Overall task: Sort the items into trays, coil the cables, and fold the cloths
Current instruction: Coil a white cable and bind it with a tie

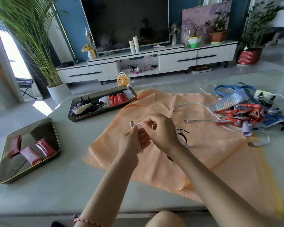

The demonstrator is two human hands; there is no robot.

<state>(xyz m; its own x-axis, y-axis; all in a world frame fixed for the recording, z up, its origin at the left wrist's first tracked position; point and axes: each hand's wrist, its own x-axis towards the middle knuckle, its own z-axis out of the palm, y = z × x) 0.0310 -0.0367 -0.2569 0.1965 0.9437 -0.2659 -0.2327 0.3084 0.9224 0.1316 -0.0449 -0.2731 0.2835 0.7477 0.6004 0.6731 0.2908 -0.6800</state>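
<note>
on the pale table (69,185), an orange cloth (203,153) lies spread flat at centre. a near tray (13,169) at left holds three red packets (30,155); a far tray (105,94) behind it holds dark cables and more red packets. a heap of cables and lanyards (241,113) sits at the cloth's right edge. above the cloth, the left hand (131,141) grips a bundle of white cable (144,123), connector end upward; the right hand (162,130) pinches the strand just beside it.

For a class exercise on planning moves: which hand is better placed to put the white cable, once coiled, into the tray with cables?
Probably left: the left hand grips the bundled white cable and lies nearer the far tray; the right hand only pinches its loose strand.
</note>
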